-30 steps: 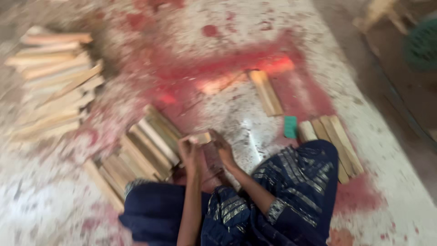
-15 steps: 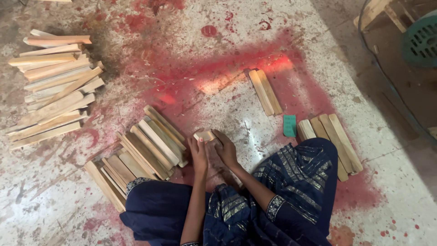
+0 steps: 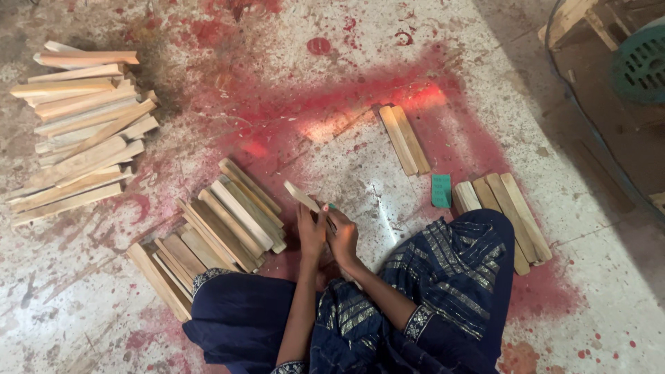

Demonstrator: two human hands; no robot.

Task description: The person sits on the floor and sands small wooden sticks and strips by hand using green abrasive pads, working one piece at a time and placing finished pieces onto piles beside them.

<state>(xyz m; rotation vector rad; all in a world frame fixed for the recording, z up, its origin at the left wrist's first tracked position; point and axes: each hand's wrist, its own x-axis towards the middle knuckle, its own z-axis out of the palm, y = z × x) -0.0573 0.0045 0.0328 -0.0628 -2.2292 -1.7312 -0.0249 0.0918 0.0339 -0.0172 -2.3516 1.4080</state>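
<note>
I sit on a stained floor with dark blue patterned cloth over my knees. My left hand (image 3: 309, 233) grips a flat pale wooden strip (image 3: 300, 196) that juts up and to the left. My right hand (image 3: 343, 239) presses against the same strip just beside the left hand, with a small green bit showing at the fingers. A stack of similar wooden strips (image 3: 228, 221) lies right next to my left hand.
A larger heap of wooden strips (image 3: 80, 131) lies far left. Two strips (image 3: 404, 138) lie ahead on the red-stained patch. More strips (image 3: 506, 208) and a green sanding pad (image 3: 441, 190) sit by my right knee. A wooden frame and green grille (image 3: 641, 62) stand at the top right.
The view has steadied and shifted slightly. Both hands stay together on the strip, which now tilts up to the left more visibly.
</note>
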